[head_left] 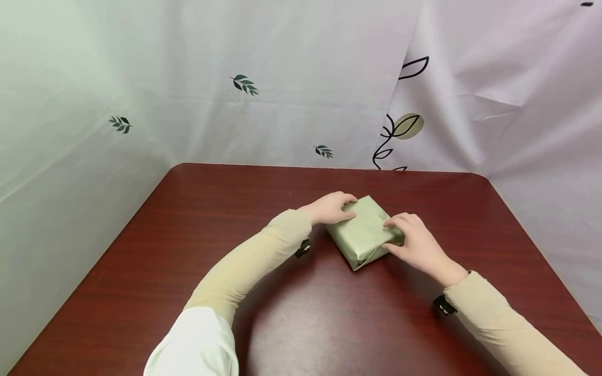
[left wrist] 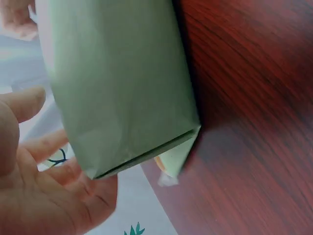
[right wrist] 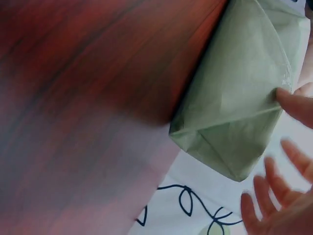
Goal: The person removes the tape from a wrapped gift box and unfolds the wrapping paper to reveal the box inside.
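Observation:
A parcel in pale green wrapping paper lies at an angle on the table. My left hand is at its left side; in the left wrist view the fingers reach behind the parcel's far edge and the thumb is apart from it. At the right end is my right hand. Its thumb presses on the folded paper, while the other fingers spread beside the parcel. A folded flap with a bit of clear tape sticks out at one end in the left wrist view.
The parcel is on a dark red-brown wooden table, towards its far side. A pale cloth with leaf prints hangs behind and along both sides. Small black devices are strapped at the wrists.

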`<state>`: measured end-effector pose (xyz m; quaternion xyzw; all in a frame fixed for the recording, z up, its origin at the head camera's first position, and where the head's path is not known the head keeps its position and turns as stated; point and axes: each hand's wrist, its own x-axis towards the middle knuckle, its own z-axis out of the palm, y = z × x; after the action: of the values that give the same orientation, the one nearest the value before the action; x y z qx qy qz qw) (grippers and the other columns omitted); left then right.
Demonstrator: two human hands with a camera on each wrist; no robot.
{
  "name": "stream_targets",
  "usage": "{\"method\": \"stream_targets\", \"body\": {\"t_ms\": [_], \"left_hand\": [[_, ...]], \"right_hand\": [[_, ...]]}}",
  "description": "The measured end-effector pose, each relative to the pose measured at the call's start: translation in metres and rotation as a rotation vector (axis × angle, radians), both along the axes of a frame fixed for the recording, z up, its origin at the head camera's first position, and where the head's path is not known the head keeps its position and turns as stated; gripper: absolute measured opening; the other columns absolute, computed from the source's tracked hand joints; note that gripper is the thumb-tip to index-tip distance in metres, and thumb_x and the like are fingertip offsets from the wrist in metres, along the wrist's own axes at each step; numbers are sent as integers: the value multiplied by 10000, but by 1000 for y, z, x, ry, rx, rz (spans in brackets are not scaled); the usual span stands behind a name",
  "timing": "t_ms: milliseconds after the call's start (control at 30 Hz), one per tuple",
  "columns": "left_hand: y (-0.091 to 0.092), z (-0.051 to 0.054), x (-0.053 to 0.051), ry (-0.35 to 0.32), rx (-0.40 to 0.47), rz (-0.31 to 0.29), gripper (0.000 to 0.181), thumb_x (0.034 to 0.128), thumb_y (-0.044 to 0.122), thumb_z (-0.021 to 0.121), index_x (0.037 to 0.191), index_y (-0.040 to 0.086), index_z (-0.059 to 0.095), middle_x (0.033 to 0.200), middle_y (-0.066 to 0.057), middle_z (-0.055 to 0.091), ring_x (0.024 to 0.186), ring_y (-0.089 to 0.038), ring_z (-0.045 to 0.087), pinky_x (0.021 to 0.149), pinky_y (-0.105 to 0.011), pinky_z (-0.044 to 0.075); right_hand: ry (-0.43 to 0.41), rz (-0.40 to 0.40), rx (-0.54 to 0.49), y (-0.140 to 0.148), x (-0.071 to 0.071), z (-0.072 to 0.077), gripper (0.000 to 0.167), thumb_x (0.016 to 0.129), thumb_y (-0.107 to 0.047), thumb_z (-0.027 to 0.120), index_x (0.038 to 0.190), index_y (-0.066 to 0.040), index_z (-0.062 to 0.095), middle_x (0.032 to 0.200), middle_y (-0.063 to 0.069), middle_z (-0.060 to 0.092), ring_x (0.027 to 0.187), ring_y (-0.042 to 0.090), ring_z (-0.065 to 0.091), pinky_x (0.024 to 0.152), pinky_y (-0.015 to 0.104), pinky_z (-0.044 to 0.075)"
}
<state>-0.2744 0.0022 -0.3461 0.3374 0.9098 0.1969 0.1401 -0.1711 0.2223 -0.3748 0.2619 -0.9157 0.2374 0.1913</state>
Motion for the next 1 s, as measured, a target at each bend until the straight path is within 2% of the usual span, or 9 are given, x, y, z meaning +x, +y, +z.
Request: {"method": "stream_targets", "body": {"t_ms": [133,233,367,500,633,767,867,1000], "left_hand": [[-3,2,8,15,-32,63,536,941,319,576,1398,73,441,1369,-98,508,1263,-200,468,1034,-306,377],[-2,5,14,35,-68,91,597,913,316,622,1414,68,414,1372,-104,508,1261,-226,468,1029,-320,387],[1,9,20,43,-95,85,608,914,284,620,1447,111,383,1407,-74,493,1267,-257,450,1024,-336,391],[1,11,25,18,-93,96,636,911,254,621,1473,159,341,1449,-48,452,1305,-269,409,1032,-336,384],[-1,10,28,-7,-50,134,714,895,257,647,1501,189,277,1401,-78,502,1243,-272,434,993,-339,410],[-2,9,31,-12,-28,157,686,898,263,645,1490,179,310,1356,-81,547,1150,-272,424,955,-326,424],[-1,7,33,-31,-26,175,666,903,266,640,1483,169,328,1396,-80,509,1210,-286,375,977,-323,417],[0,5,32,-38,-25,178,631,904,265,641,1463,152,370,1440,-52,465,1284,-313,306,1017,-317,395]], "right_hand": [[-113,-156,-52,5,-1,2,428,690,-43,800,1054,34,586,1030,193,573,954,367,510,809,481,415],[-243,-235,-95,9,-5,3,351,777,-75,728,1057,33,547,998,201,598,921,341,576,784,453,451],[-425,-250,-193,14,-12,4,261,863,-118,651,1051,21,538,923,165,664,808,204,633,707,303,470],[-546,-208,-338,14,-16,7,293,921,-115,581,1128,79,505,995,239,661,807,89,626,693,221,499],[-580,-196,-400,11,-20,10,339,943,-159,556,1169,85,491,1096,276,629,855,54,621,751,216,513],[-565,-228,-355,7,-24,11,355,923,-223,596,1159,33,527,1130,236,633,959,173,638,753,178,460],[-576,-232,-353,4,-29,10,356,907,-203,613,1160,32,527,1145,239,627,1043,295,628,750,171,452],[-571,-253,-324,0,-37,7,358,887,-200,638,1151,23,542,1147,237,615,1045,332,616,740,211,463]]}}
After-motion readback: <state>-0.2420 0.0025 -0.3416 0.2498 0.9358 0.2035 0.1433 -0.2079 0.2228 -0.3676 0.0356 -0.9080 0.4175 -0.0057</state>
